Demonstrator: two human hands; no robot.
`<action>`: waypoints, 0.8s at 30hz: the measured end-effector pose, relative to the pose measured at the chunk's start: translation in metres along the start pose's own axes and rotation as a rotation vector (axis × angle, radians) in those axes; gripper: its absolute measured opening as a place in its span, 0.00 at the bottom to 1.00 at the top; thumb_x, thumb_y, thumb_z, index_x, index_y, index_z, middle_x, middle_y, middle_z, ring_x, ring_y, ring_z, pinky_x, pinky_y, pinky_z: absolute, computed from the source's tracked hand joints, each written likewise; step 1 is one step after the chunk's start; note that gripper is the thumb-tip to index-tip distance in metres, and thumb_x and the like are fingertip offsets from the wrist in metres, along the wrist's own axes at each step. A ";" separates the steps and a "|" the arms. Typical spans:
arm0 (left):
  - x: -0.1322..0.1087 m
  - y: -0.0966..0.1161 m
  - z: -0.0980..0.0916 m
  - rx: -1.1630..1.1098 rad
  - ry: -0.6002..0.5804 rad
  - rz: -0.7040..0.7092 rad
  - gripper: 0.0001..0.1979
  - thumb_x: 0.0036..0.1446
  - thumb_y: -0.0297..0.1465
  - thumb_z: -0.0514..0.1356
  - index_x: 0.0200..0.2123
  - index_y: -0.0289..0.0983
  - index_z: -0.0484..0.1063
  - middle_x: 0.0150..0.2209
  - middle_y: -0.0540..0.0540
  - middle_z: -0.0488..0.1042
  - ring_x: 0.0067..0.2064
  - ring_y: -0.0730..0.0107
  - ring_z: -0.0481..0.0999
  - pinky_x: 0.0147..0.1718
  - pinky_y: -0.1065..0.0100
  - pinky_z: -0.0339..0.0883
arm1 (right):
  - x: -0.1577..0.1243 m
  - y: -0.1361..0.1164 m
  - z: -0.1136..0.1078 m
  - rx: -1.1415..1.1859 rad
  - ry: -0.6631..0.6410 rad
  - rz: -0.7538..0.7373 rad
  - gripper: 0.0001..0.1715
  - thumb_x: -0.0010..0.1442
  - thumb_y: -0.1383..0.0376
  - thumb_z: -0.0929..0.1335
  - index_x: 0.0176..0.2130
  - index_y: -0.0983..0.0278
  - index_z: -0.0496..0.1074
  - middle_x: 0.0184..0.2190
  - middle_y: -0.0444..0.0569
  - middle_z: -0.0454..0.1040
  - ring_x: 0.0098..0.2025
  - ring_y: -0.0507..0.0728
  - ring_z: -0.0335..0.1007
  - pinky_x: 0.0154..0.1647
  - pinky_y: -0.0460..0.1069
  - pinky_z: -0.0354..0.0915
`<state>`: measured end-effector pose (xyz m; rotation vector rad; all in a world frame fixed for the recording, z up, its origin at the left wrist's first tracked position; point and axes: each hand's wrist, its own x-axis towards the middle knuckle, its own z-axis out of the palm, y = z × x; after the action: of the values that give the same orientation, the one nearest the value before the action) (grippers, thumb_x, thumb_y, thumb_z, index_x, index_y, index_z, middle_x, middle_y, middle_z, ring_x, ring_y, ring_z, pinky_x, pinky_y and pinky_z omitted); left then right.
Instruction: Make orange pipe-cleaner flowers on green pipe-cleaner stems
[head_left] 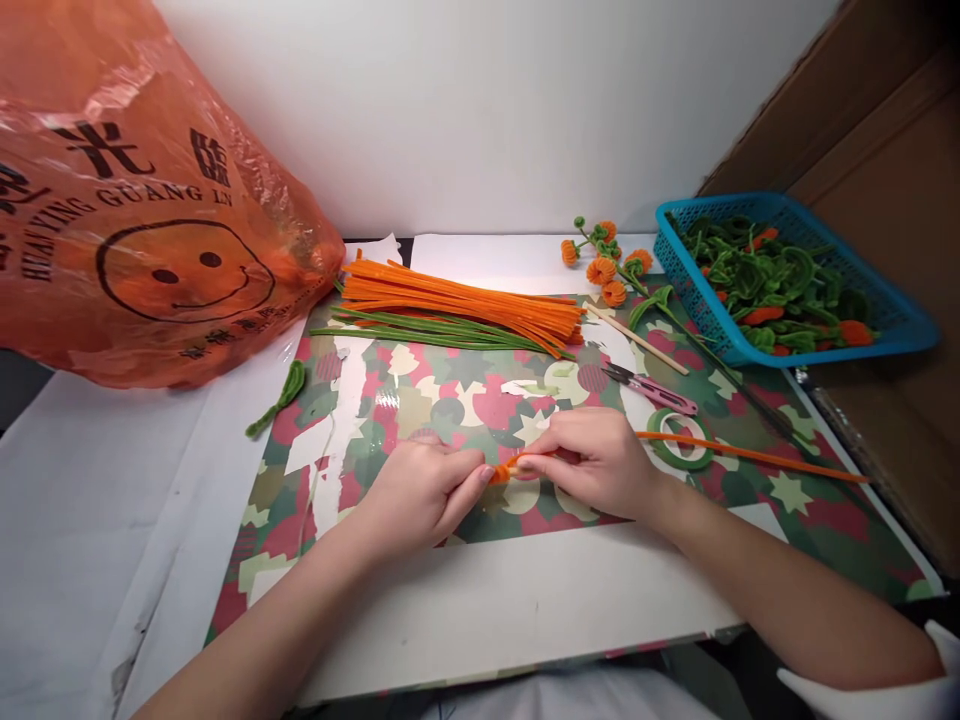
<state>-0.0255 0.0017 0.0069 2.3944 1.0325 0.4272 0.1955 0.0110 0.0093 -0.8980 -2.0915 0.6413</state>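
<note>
Over the middle of the patterned work board (pixel 465 400), my left hand (pixel 435 485) pinches the coiled end of an orange pipe cleaner (pixel 500 474). A short bit of pale stick (pixel 514 470) shows beside the coil; the rest of it is hidden by my fingers. My right hand (pixel 600 460) is closed on the same pipe cleaner just right of the coil. Its long free tail runs out past my right wrist, over a roll of green tape (pixel 701 460). Pink-handled snips (pixel 652 388) lie beyond my right hand.
Behind my hands lie bundled orange pipe cleaners (pixel 457 295) and green ones (pixel 442 333). A wooden stick (pixel 637 340), an orange flower spray (pixel 604 268) and a blue basket (pixel 739 340) of green pieces are rightward. Leftward are a green leaf piece (pixel 279 400) and an orange bag (pixel 187 230).
</note>
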 end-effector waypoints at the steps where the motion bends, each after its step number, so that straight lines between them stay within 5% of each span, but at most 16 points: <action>1: 0.000 0.000 0.001 0.040 0.041 -0.013 0.18 0.64 0.30 0.43 0.20 0.38 0.52 0.15 0.56 0.55 0.17 0.74 0.50 0.26 0.69 0.52 | -0.001 -0.001 0.001 -0.041 0.029 -0.044 0.09 0.58 0.67 0.70 0.26 0.64 0.75 0.18 0.43 0.74 0.20 0.48 0.61 0.23 0.45 0.56; 7: 0.001 0.008 0.007 0.107 0.169 -0.165 0.16 0.64 0.31 0.43 0.21 0.39 0.51 0.14 0.56 0.53 0.18 0.73 0.50 0.25 0.69 0.52 | -0.007 -0.010 0.011 -0.148 0.133 -0.112 0.08 0.60 0.69 0.68 0.29 0.65 0.74 0.21 0.44 0.76 0.21 0.49 0.67 0.23 0.47 0.56; 14: 0.004 0.015 0.009 -0.090 0.280 -0.319 0.17 0.64 0.32 0.43 0.21 0.39 0.50 0.15 0.55 0.53 0.19 0.73 0.52 0.23 0.70 0.51 | -0.011 -0.019 0.019 -0.149 0.170 -0.053 0.07 0.60 0.71 0.67 0.31 0.65 0.75 0.20 0.45 0.76 0.22 0.50 0.69 0.23 0.46 0.59; 24: 0.000 0.011 0.008 -0.607 0.169 -0.306 0.20 0.66 0.40 0.42 0.22 0.39 0.50 0.20 0.54 0.50 0.21 0.75 0.50 0.20 0.71 0.46 | -0.013 -0.014 0.026 0.207 0.111 0.195 0.11 0.60 0.66 0.68 0.27 0.65 0.75 0.22 0.46 0.76 0.22 0.50 0.69 0.22 0.44 0.64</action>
<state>-0.0154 -0.0071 0.0059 1.6592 1.1225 0.7187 0.1751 -0.0119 -0.0022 -1.0010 -1.8157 0.8725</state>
